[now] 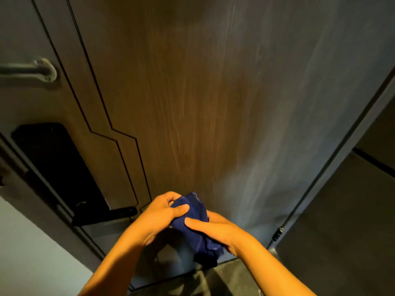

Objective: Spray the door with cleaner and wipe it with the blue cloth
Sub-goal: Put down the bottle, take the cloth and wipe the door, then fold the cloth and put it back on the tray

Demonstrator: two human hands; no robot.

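A dark wood-grain door (192,92) fills the view, with pale streaks down its right half. Low in front of it, both hands hold a bunched dark blue cloth (197,227). My left hand (162,214) grips the cloth's upper left with thumb and fingers. My right hand (215,229) clasps it from the right, thumb pressed across the front. The cloth's lower end hangs below my right hand. No spray bottle is in view.
A black lock plate with a lever handle (102,214) sits at the door's lower left. A metal bar handle (32,70) is at the upper left. The door frame and a hinge (277,232) run down the right, beside a dark wall. Grey floor lies below.
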